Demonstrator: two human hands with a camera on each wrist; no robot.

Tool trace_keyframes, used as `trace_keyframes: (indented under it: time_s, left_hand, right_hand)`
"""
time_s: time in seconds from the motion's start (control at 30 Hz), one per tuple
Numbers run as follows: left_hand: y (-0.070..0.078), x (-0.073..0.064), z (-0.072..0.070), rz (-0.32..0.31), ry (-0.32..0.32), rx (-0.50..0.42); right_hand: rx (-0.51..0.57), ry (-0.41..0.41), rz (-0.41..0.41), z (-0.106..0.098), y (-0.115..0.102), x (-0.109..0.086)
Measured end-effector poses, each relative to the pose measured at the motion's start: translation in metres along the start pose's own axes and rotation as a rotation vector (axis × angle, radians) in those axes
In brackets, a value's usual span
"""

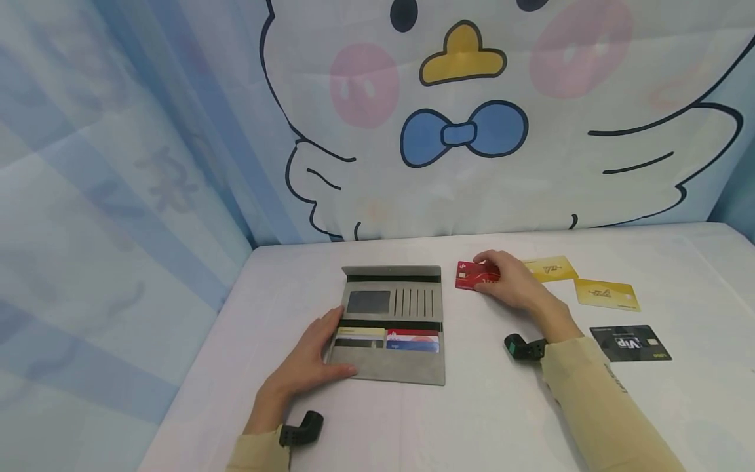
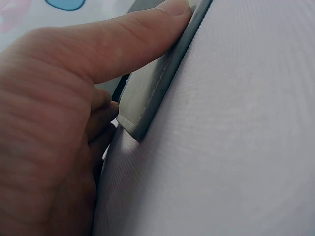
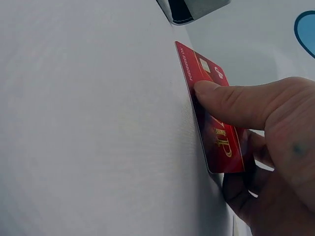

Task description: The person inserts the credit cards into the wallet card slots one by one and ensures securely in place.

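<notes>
A grey card wallet (image 1: 386, 370) lies unfolded on the table, with two cards showing side by side in its lower pocket: a yellow-and-dark card (image 1: 360, 333) and a red, white and blue card (image 1: 413, 341). My left hand (image 1: 307, 360) holds the wallet's left side, its thumb on the lower left part and its fingers along the left edge. To the right of the wallet, my right hand (image 1: 516, 282) grips a red VIP card (image 3: 209, 69) between thumb and fingers by its long edges. In the right wrist view this card is close to the tabletop.
Two gold cards, one (image 1: 551, 269) partly behind my right hand and another (image 1: 607, 294), lie further right. A black VIP card (image 1: 630, 343) is nearer, beside the right forearm. A cartoon-printed curtain (image 1: 466, 190) hangs behind the white-covered table (image 1: 472, 419).
</notes>
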State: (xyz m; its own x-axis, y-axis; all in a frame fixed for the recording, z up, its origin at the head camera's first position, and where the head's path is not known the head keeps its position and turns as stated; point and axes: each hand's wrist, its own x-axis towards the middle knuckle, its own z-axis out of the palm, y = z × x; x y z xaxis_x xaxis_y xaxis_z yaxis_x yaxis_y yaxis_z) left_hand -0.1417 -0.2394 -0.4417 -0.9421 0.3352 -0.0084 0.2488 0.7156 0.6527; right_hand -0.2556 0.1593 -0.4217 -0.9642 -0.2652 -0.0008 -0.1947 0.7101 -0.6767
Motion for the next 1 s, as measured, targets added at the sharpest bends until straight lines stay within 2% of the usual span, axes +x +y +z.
trace_keyframes:
  time_s: [0.27, 0.57, 0.7, 1.0]
  left_hand:
    - [0.001, 0.001, -0.001, 0.0, -0.002, -0.002]
    - [0.0, 0.0, 0.0, -0.001, 0.0, 0.01]
    - [0.0, 0.001, 0.0, 0.006, 0.004, 0.011]
    - [-0.001, 0.001, 0.0, 0.006, -0.006, 0.016]
  right_hand:
    - [0.036, 0.014, -0.005, -0.008, 0.003, -0.004]
    - [0.234, 0.064, 0.07, -0.02, 0.004, -0.008]
    - [0.256, 0.08, 0.074, -0.021, 0.003, -0.008]
    - [0.317, 0.04, 0.07, -0.02, 0.001, -0.009]
